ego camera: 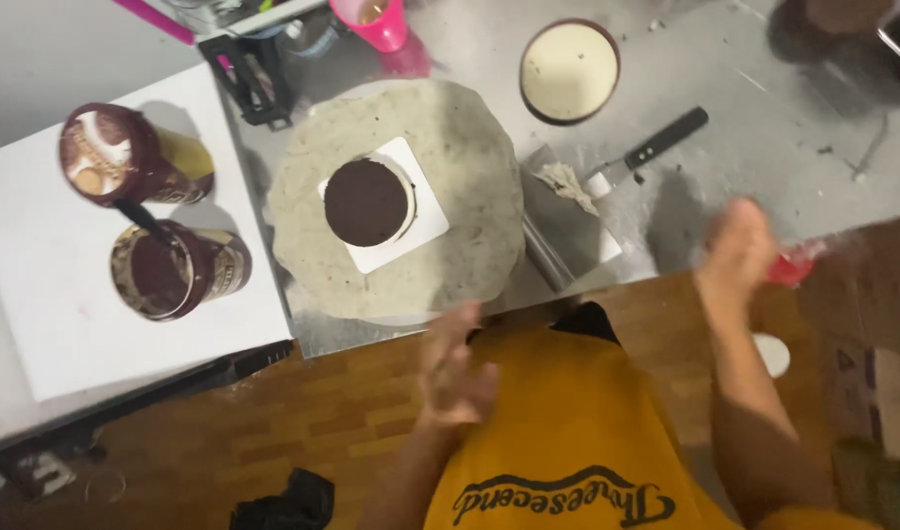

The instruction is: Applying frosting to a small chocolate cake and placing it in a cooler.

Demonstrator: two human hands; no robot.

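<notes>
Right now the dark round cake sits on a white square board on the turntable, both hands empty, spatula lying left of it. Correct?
Not quite. The head view shows the spatula lying right of the cake, not left. The white square board, turntable and empty left hand and right hand are correct.

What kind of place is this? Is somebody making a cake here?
Probably a baking or cake-decorating workspace: a small round dark cake layer sits on a white square board atop a round grey turntable, with a black-handled metal spatula on the steel counter.

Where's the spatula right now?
In the head view the spatula lies on the steel table, right of the round turntable and below the cream-filled bowl, black handle pointing up-right, ahead of the right hand.
</notes>
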